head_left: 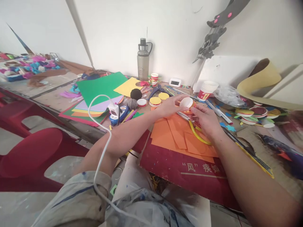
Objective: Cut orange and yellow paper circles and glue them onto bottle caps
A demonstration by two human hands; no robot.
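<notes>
Both hands hold a small round piece (186, 103) with a white face and a red-orange rim, which looks like a cut-off paper cup bottom. My left hand (170, 106) grips its left side, with the fingers partly hidden. My right hand (206, 119) pinches it from the lower right. Below them lie yellow-handled scissors (199, 135) on several orange paper sheets (165, 137). Left of my left hand sit similar discs with yellow tops, one disc (155, 101) nearest, and a white-topped disc (142, 102). Just beyond my right hand stands a red and white paper cup (206, 91).
A dark red board (170, 164) supports the orange paper at the table's front edge. Coloured sheets, a green one (101, 85) on top, lie left near a power strip (119, 114). A white cable (96, 170) crosses my left arm. A bottle (143, 63) stands behind; a box cutter (255, 157) lies right.
</notes>
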